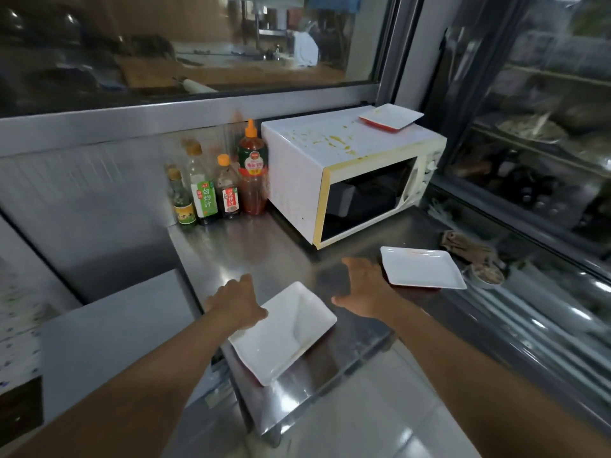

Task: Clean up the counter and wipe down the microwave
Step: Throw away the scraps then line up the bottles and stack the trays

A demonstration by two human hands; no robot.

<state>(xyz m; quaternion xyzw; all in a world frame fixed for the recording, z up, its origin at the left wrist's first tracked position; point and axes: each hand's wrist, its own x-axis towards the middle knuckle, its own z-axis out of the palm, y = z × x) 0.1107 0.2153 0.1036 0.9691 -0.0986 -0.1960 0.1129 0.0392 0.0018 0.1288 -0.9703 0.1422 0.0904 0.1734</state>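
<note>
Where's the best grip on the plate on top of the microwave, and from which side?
Probably the front rim of the square plate, reached from the front of the microwave. It lies flat at the back right of the top, its raised red-sided edge facing forward, so thumb over and fingers under could pinch it. The window frame crowds the far side. Orange splatter lies in front, so come in above it.

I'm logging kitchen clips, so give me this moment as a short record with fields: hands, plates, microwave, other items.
left hand: grips near plate by its left edge
right hand: touches far plate's left edge; grip unclear
third plate: on top of the microwave
microwave: top splattered with orange stains, door shut
bottles: four, standing left of microwave
counter: steel, holds both lower plates
</note>
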